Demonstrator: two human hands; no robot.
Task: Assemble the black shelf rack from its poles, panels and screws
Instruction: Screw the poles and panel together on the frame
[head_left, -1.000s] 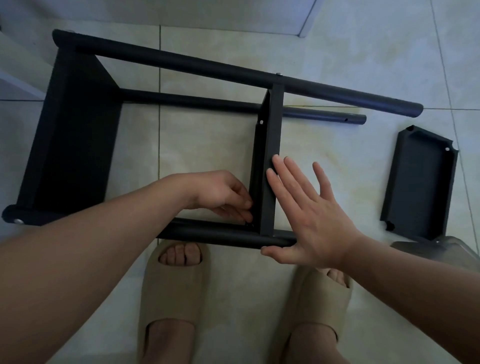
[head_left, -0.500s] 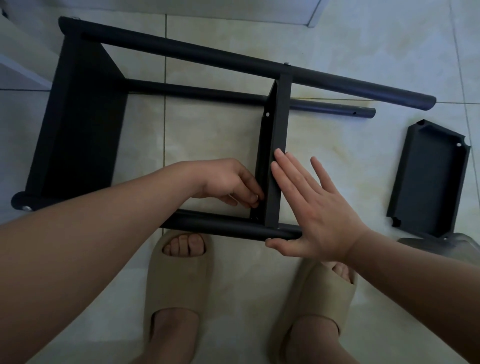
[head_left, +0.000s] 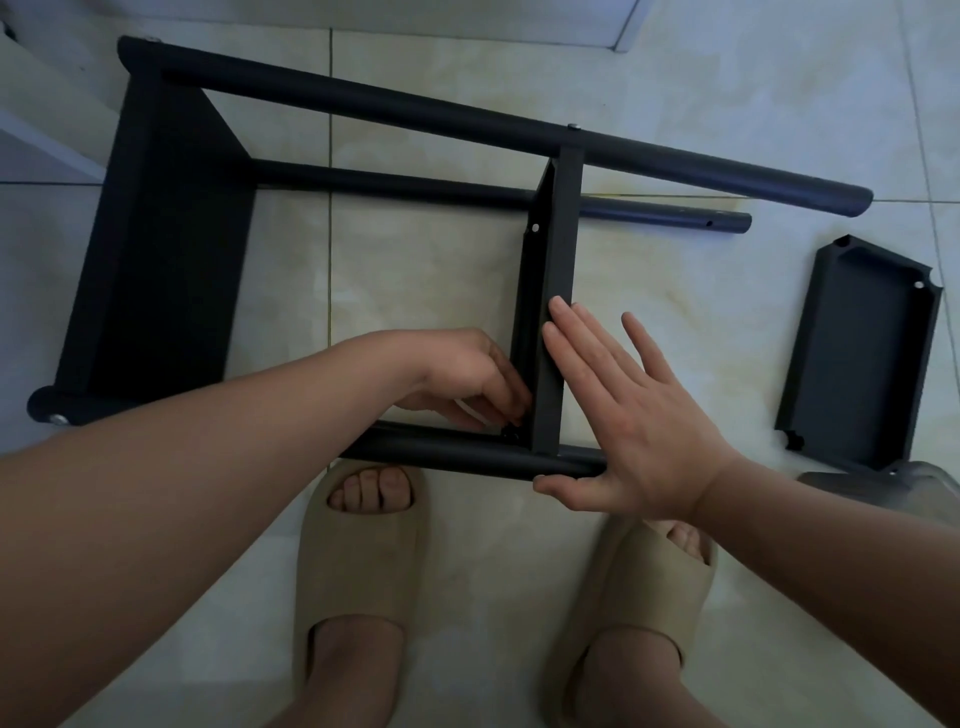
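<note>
Where the left hand (head_left: 462, 374) meets the panel (head_left: 560, 260), fingertips hide.

- Black rack (head_left: 156, 249) lies on its side on the tiled floor (head_left: 426, 270), filling the upper left and centre
- Left hand (head_left: 462, 374), centre frame; fingers curled at the middle panel's (head_left: 558, 234) lower corner, just above a small screw (head_left: 511, 432); whether they hold it is unclear
- Right hand (head_left: 639, 426) flat against that panel, fingers straight, thumb along the near pole (head_left: 441, 454)
- Loose panel (head_left: 862, 353) at right; beige slippers (head_left: 358, 561) below
</note>
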